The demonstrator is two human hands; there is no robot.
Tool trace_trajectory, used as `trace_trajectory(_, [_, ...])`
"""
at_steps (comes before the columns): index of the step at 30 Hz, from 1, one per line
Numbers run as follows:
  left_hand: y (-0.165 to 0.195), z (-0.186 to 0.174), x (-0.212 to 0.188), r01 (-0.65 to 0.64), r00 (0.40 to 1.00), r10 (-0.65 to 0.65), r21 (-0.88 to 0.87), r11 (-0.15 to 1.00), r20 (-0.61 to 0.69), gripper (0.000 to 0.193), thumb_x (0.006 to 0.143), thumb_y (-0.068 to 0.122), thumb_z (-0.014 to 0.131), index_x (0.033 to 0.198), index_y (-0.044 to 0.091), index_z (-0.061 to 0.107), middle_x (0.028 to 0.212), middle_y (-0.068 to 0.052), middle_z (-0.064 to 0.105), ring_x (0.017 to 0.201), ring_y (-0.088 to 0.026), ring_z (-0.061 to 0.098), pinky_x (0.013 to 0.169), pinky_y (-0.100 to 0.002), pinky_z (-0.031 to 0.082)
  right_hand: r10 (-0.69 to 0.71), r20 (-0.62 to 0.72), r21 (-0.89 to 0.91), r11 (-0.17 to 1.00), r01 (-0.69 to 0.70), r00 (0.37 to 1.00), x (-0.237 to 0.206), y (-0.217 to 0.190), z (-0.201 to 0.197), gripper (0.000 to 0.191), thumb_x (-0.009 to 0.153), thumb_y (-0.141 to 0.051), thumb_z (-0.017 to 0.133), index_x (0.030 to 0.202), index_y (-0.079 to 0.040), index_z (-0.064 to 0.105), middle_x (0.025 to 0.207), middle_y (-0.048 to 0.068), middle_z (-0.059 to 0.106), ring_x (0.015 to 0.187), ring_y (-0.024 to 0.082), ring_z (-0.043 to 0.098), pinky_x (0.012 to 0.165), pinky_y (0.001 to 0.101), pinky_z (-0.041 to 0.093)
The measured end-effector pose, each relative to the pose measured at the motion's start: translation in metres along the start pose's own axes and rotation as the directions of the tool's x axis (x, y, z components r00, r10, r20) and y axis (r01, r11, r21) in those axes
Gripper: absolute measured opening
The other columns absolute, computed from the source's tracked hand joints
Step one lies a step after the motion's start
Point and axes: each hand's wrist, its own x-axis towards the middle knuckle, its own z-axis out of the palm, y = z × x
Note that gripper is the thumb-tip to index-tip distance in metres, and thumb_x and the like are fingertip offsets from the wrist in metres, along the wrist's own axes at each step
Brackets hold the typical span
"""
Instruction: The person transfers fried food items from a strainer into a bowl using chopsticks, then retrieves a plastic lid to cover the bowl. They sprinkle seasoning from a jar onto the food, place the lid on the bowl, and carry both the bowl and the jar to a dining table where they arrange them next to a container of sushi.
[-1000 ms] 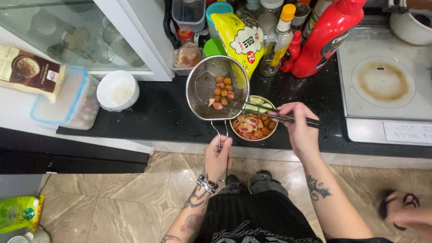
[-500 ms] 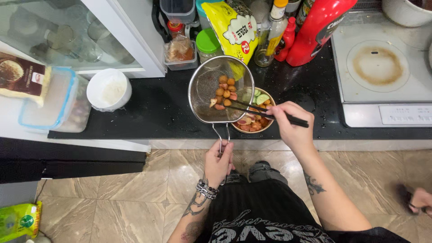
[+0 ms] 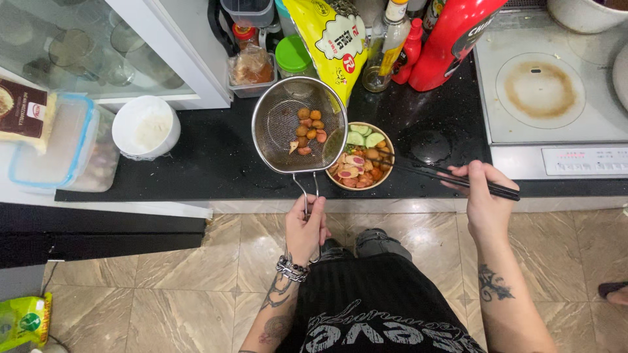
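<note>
Bare black table (image 3: 196, 157) lies open between the white round tub (image 3: 145, 127) and the wire mesh strainer (image 3: 299, 124) — passable. The back edge is blocked by a big red plastic bottle (image 3: 451, 39), a yellow snack bag (image 3: 333, 39) and a green-lidded jar (image 3: 293, 57) — a crowded row.

The left hand (image 3: 306, 230) holds a wire strainer (image 3: 299, 124) beside the bowl (image 3: 361, 157) while the right hand (image 3: 483, 196) grips black chopsticks (image 3: 451, 175).

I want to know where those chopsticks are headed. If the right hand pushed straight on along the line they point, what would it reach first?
Probably the food in the bowl: the chopsticks in the right hand point left toward it, tips at its rim. Height above it is unclear.
</note>
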Motion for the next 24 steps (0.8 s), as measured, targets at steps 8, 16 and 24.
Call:
trace_trajectory(8, [0.001, 0.002, -0.007, 0.021, 0.999, -0.021, 0.003, 1.0, -0.028, 0.02, 0.103, 0.019, 0.06, 0.095, 0.001, 0.06, 0.058, 0.001, 0.053, 0.036, -0.006, 0.045, 0.04, -0.025, 0.045, -0.094, 0.145, -0.188, 0.975, 0.12, 0.985, -0.011, -0.016, 0.001, 0.027, 0.112, -0.009, 0.053, 0.096, 0.007, 0.067, 0.103, 0.015, 0.067, 0.097, 0.025, 0.07, 0.089, 0.0398, 0.064])
trace_trajectory(16, [-0.002, -0.001, -0.015, 0.035, 0.999, -0.034, 0.012, 0.999, -0.028, 0.019, 0.103, 0.019, 0.06, 0.097, 0.001, 0.06, 0.058, 0.001, 0.054, 0.035, -0.007, 0.045, 0.04, -0.024, 0.043, -0.09, 0.142, -0.09, 0.99, 0.104, 0.986, -0.001, -0.042, -0.006, 0.032, 0.117, -0.011, 0.047, 0.095, 0.008, 0.062, 0.102, 0.016, 0.066, 0.093, 0.024, 0.069, 0.09, 0.0395, 0.062])
trace_trajectory(24, [0.006, 0.01, -0.025, 0.081, 0.995, -0.076, 0.08, 0.993, -0.068, 0.018, 0.102, 0.019, 0.061, 0.095, 0.002, 0.061, 0.056, 0.001, 0.054, 0.034, -0.007, 0.044, 0.038, -0.024, 0.04, -0.296, 0.375, -0.256, 0.878, 0.405, 0.878, 0.017, -0.049, 0.051, 0.025, 0.109, -0.004, 0.05, 0.092, 0.004, 0.067, 0.105, 0.014, 0.07, 0.101, 0.02, 0.068, 0.094, 0.0329, 0.056])
